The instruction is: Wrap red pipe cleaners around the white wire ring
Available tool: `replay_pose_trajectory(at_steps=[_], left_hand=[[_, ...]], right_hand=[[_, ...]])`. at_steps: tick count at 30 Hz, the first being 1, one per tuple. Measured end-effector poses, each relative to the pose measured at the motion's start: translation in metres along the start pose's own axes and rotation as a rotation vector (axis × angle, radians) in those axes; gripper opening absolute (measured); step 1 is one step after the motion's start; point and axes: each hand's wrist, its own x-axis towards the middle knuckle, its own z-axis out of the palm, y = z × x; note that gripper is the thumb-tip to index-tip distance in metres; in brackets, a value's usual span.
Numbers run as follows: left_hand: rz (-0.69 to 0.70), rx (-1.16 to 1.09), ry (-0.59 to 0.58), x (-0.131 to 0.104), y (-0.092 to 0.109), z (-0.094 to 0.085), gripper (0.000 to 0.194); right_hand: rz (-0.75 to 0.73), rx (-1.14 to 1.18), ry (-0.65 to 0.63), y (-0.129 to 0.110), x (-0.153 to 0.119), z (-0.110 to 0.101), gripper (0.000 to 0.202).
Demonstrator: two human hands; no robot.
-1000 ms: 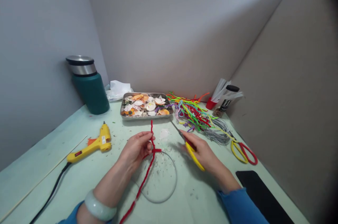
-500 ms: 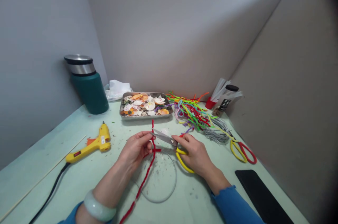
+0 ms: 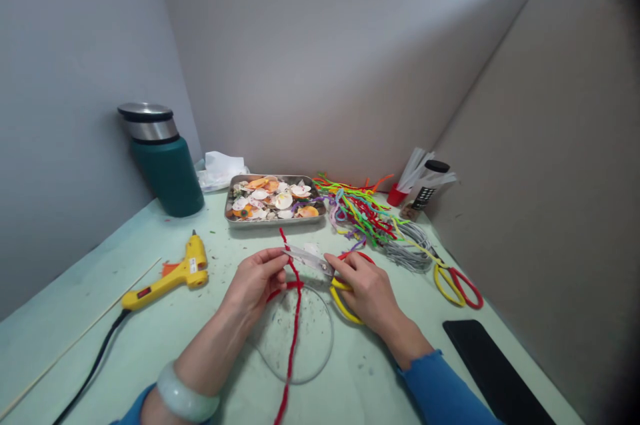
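My left hand pinches a red pipe cleaner near its top end between thumb and fingers; the rest hangs down toward the table's front edge. My right hand is closed on a pair of scissors with yellow and red handles. Their blades point left and cross the pipe cleaner by my left fingertips, looking nearly closed there. Below lies a grey wire ring, a section of its upper left covered in red. My left fingers hide part of that red section.
At the back stand a green bottle, a metal tray of seashells and a pile of coloured pipe cleaners. A yellow glue gun lies left. To the right are coiled grey wire, other scissors and a black flat object.
The scissor blades have come closer together across the pipe cleaner. Its hanging lower length has swung right, and its top tip now leans left.
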Motion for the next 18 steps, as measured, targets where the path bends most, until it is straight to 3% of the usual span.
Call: replay_pose_trajectory(at_steps=[18], left_hand=[[0.016, 0.019, 0.023, 0.0014, -0.0015, -0.0010, 0.014]], right_hand=[[0.048, 0.081, -0.051, -0.0049, -0.0002, 0.0041, 0.046]])
